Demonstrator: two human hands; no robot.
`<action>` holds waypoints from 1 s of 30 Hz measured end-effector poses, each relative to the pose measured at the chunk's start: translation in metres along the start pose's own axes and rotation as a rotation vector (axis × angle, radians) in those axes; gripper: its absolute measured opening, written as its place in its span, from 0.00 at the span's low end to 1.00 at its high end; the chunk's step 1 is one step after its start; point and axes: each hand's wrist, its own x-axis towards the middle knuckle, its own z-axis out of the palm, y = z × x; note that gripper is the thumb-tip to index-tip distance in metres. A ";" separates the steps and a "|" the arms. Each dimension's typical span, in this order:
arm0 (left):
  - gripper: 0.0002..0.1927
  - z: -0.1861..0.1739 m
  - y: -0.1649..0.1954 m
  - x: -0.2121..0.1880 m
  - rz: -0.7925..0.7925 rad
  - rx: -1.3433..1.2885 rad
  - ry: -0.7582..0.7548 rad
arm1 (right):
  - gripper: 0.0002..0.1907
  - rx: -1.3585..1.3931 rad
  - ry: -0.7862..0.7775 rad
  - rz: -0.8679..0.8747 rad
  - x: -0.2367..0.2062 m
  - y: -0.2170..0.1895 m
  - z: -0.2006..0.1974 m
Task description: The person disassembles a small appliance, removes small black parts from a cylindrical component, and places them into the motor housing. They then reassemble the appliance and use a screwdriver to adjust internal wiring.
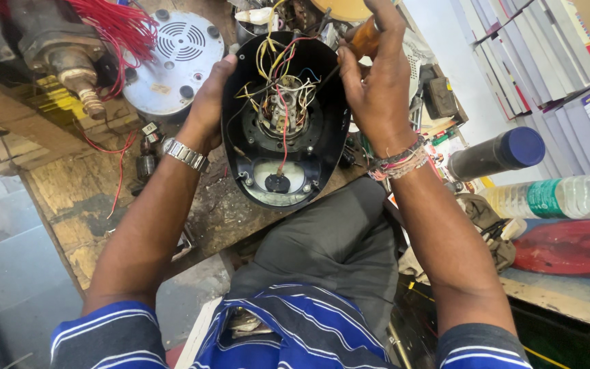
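Observation:
My left hand (207, 102) grips the left rim of a black oval appliance housing (322, 147) that stands open side up on the wooden bench edge. Inside it sit a round motor base and a tangle of yellow, red and white wires (283, 82). My right hand (379, 78) is closed around the orange handle of a screwdriver (363, 41), whose shaft angles down into the wires at the housing's upper right. A metal watch is on my left wrist, and bead bracelets are on my right.
A round white vented cover (175, 58) lies at the back left beside a motor with red wires (114, 27). To the right are a grey can with a blue cap (500, 154), a plastic water bottle (561, 198), a red lid (571, 247) and stacked books (541, 55).

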 end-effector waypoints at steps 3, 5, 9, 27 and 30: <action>0.35 0.000 -0.001 -0.001 -0.021 -0.007 0.026 | 0.34 0.009 -0.014 -0.016 -0.003 0.001 0.002; 0.35 0.000 -0.001 -0.001 -0.022 -0.010 0.037 | 0.34 0.026 -0.019 -0.010 -0.004 0.002 0.005; 0.34 -0.001 -0.001 -0.001 -0.023 -0.015 0.043 | 0.37 -0.015 -0.026 -0.020 -0.001 0.002 0.005; 0.35 -0.003 0.002 -0.002 0.028 0.070 0.053 | 0.32 -0.003 -0.167 -0.183 0.014 -0.007 -0.017; 0.32 -0.003 0.002 -0.002 0.032 0.056 0.051 | 0.33 -0.104 -0.119 -0.087 0.012 -0.005 -0.015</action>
